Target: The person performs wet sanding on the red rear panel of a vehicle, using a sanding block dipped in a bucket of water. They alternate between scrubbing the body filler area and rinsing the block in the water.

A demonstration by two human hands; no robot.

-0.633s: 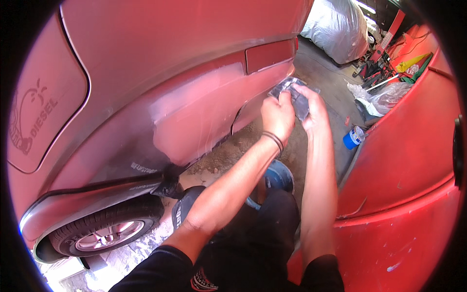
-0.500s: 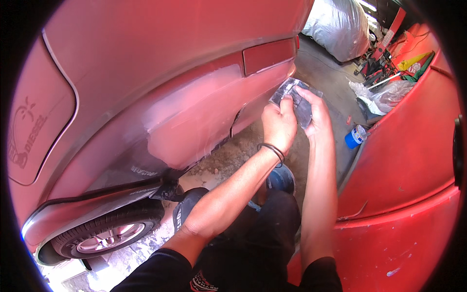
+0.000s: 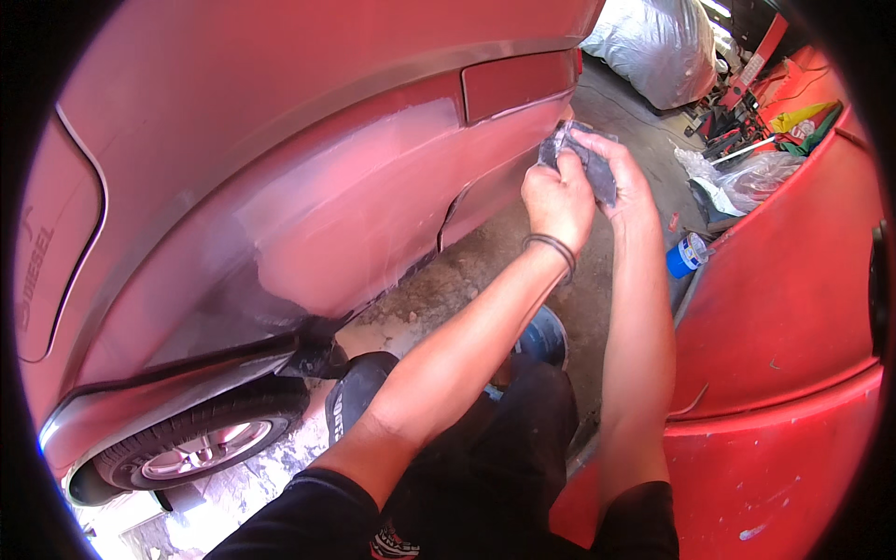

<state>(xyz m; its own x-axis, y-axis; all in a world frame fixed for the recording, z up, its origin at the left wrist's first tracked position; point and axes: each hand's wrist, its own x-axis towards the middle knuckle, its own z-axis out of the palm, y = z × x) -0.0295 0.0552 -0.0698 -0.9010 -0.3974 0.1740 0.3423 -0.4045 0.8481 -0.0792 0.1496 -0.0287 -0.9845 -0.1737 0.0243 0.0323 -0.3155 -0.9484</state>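
Out in front of me, both hands grip a dark grey piece of sandpaper (image 3: 599, 175) with whitish dust on its upper part. My left hand (image 3: 558, 203) is closed, its thumb pressed on the near face of the piece. Along the far edge and right side, the fingers of my right hand (image 3: 627, 179) wrap round it. Just left of the hands is the side of a red vehicle (image 3: 355, 229), with a dull, pale pink patch and greyish areas on its panel. The sandpaper looks held in the air, apart from the panel.
A wheel (image 3: 201, 448) sits under the vehicle at lower left. Between my knees stands a blue bucket (image 3: 546, 338). Red bodywork (image 3: 775, 308) rises close on my right, with a blue can (image 3: 686, 255) beside it. Farther off are plastic bags (image 3: 747, 182) and a silver-covered bulk (image 3: 658, 51).
Both hands have shifted slightly right and farther away with the sandpaper, which is now more tilted. The view has turned a little as well.
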